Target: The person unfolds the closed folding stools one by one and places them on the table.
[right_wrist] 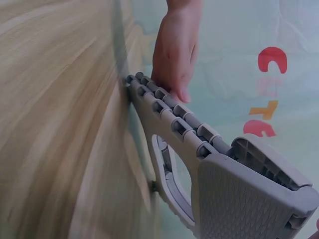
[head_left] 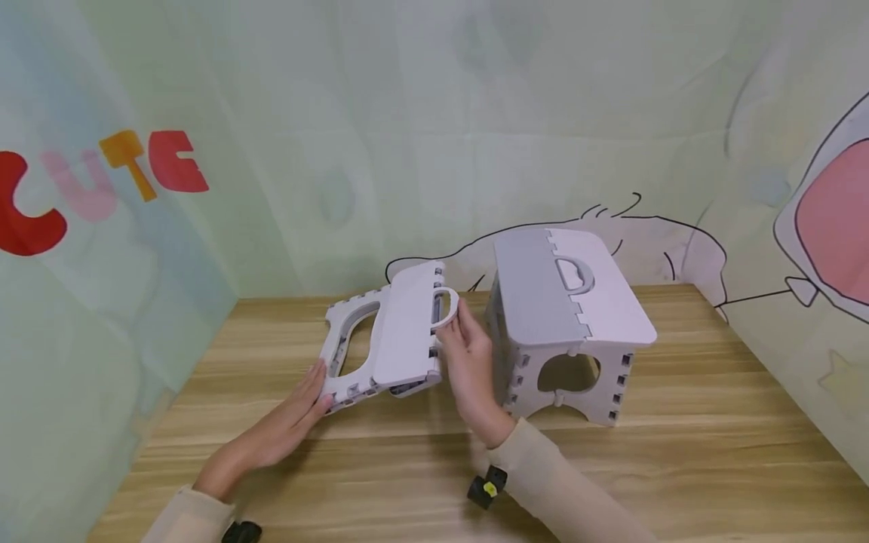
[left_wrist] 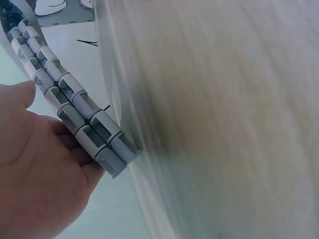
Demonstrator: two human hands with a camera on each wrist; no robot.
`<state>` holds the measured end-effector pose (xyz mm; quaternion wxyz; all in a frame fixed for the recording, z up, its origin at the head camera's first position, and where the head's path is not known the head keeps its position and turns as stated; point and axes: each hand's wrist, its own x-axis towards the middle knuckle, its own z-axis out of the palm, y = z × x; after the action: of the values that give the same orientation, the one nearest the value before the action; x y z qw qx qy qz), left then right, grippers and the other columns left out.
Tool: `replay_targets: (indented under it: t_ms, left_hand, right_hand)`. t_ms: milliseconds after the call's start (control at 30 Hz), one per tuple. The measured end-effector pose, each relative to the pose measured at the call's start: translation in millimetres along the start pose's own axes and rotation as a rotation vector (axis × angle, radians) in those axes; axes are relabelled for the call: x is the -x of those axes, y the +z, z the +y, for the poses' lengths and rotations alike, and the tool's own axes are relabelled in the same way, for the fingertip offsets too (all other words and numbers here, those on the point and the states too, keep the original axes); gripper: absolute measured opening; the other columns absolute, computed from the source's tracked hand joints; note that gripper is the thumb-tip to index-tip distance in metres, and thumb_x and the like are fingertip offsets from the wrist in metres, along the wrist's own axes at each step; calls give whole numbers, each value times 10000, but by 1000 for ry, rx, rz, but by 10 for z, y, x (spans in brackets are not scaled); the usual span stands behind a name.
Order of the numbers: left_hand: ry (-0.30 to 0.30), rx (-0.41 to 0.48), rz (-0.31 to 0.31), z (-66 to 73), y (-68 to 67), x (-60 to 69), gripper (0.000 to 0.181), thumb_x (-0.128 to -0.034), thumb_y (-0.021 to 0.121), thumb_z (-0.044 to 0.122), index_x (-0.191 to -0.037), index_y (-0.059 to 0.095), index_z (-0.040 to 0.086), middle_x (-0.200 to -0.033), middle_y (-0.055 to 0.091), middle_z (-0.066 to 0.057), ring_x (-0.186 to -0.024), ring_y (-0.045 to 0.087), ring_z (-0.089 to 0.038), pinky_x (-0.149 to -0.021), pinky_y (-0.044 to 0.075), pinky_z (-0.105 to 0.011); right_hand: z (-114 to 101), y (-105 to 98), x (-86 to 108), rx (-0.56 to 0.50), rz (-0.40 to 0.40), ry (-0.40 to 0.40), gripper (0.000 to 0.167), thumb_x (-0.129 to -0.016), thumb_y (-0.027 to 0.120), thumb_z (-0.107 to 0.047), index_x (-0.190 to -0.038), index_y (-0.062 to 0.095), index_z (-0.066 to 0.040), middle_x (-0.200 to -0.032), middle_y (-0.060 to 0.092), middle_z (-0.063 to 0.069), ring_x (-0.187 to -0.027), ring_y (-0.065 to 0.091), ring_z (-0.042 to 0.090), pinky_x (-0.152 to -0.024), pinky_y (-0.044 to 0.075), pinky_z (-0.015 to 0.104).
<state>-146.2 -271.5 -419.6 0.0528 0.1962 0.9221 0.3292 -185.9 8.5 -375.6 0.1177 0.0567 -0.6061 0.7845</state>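
A white-and-grey folding step stool, partly folded, lies tilted on the table with its seat half slanted up. My right hand holds it at the looped handle on its right side. My left hand rests its fairly straight fingers against the leg panel's left end. The left wrist view shows the stool's hinge edge beside this hand, partly hiding the fingers. In the right wrist view, the left hand touches the far end of the panel.
A second folding stool, unfolded and upright, stands just right of my right hand. The wood-grain table backs onto a printed cloth with cartoon figures and coloured letters. Black straps with cameras sit at my wrists.
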Motion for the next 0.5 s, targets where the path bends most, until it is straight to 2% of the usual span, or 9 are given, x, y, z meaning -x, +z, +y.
replay_targets:
  t_ms: [133,367,467,500]
  left_hand:
    - [-15,53,-5,0,-7,4,648,-1105,342,289,-1541,74,-109,-1617,-27,-276,-1463,-5,-496,-1133,79,-681]
    - [-27,125,-12,-31,-63,1,637,-1107,323,284,-1544,65,-100,-1607,-33,-303,-1457,-16,-505,-1132,47,-668]
    - [-36,143,-14,-42,-68,7,631,-1109,311,288,-1545,66,-97,-1611,-35,-292,-1462,-20,-492,-1154,31,-613]
    - [-41,153,-17,-49,-67,7,631,-1110,306,292,-1548,62,-91,-1614,-39,-283,-1466,-26,-483,-1180,19,-537]
  right_hand:
    - [-69,51,0,-8,-36,-38,624,-960,526,30,-1524,262,48,-1597,243,178,-1441,317,221,-1072,344,191]
    - [-177,118,-21,64,-106,-56,643,-942,512,37,-1524,241,60,-1598,228,192,-1445,302,227,-1079,326,187]
    - [-213,135,-22,65,-146,-76,646,-947,502,38,-1524,213,75,-1599,208,202,-1448,292,230,-1088,321,196]
    - [-222,139,-20,63,-162,-86,648,-949,496,38,-1524,202,78,-1602,195,203,-1451,283,231,-1093,317,202]
